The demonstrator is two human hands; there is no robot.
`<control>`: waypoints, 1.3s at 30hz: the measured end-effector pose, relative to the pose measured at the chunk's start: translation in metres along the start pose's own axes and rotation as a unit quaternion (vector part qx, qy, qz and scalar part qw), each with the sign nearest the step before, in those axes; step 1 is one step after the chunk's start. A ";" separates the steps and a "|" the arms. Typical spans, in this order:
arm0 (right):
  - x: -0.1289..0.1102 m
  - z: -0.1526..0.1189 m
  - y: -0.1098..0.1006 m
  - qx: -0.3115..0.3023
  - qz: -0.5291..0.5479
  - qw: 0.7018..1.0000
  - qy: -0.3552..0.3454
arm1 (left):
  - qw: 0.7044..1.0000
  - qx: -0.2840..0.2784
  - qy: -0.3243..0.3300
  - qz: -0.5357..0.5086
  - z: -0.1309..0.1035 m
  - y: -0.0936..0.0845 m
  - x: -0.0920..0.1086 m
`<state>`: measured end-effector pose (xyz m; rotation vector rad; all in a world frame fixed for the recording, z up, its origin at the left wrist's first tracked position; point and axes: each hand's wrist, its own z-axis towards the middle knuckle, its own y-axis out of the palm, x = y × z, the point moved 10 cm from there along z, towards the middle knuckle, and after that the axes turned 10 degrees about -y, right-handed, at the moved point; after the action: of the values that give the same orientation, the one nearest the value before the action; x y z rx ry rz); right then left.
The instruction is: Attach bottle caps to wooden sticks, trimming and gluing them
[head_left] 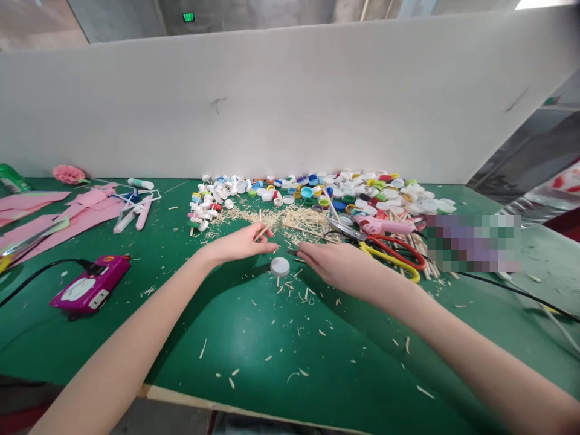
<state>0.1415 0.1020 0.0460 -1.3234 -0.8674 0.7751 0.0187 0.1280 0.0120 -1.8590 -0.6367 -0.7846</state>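
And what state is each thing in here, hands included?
Left hand: closed on a wooden stick
Right hand: closed on a slim dark tool
White cap: lying flat
Caps behind: loose, heaped
Wood shavings: scattered
Purple power box: cable plugged in
Pink paper: in separate pieces
Red-handled scissors: opening unclear
Green sign: lit

Two hands (247, 241) (333, 263) are flanking one bottle cap (280, 266)
One socket box (93, 287) and one carnation (69, 174) are lying left of the grip.
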 end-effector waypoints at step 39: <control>-0.027 0.040 0.019 -0.247 -0.102 0.956 -0.125 | 0.978 -0.081 0.062 0.184 -0.001 0.028 0.000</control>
<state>0.0942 0.0997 0.0266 -1.5565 -1.4449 0.5878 0.0387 0.1159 -0.0040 -1.9804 -0.1436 -0.7146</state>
